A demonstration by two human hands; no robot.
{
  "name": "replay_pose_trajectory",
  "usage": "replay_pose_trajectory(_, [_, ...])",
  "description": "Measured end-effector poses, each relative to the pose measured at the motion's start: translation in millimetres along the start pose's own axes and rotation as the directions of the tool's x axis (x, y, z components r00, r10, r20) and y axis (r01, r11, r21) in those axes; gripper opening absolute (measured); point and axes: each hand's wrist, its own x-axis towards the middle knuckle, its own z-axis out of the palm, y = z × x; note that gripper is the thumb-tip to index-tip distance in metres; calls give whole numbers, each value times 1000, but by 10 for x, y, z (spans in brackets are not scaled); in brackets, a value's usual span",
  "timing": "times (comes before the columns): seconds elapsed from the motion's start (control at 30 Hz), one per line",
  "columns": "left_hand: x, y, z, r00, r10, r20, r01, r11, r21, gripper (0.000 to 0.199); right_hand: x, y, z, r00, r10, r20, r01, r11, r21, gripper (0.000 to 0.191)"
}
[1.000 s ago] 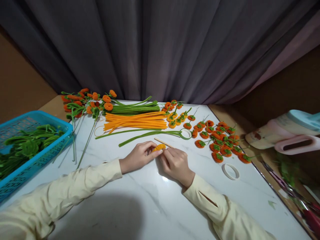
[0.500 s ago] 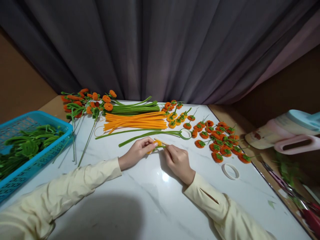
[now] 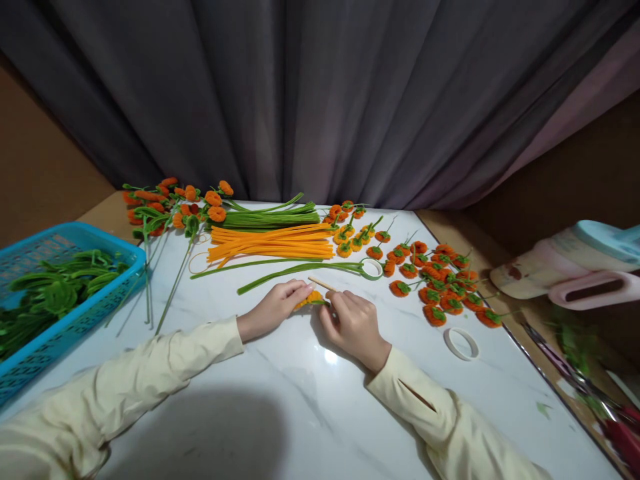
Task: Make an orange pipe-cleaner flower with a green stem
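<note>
Pinching yellow fuzzy piece (image 3: 309, 299) between fingers of left hand (image 3: 273, 309); holding thin stick (image 3: 321, 283) in fingers of right hand (image 3: 361, 328), near orange strips (image 3: 270, 242) on desk (image 3: 320, 413)

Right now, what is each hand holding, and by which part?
Left hand: the yellow piece, by its left side. Right hand: the thin stick, by its right part.

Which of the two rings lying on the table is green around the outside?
The ring at the ends of the long green stems, just beyond the right hand; the other ring, nearer the table's right edge, is white all round.
</note>
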Motion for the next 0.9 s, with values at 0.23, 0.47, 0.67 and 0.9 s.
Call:
replay_pose_trajectory(0.23, [-38,-19,28,993,116,-37,-106,971,214,39,-14,-41,11,975,-217,52,217,976,-13,22])
replay_pose_trajectory(0.47, [-68,-8,19,969,247,-16,-229,919,322,36,-12,-25,13,978,-206,33,206,978,13,22])
replay_pose_trajectory(0.67, [-69,-8,-8,966,240,-95,-214,950,226,38,-21,22,10,995,-102,13,101,993,59,24])
replay_pose_trajectory(0.9, [-33,-56,-46,987,108,-117,-111,993,-24,37,-23,73,26,999,-13,45,7,992,127,26])
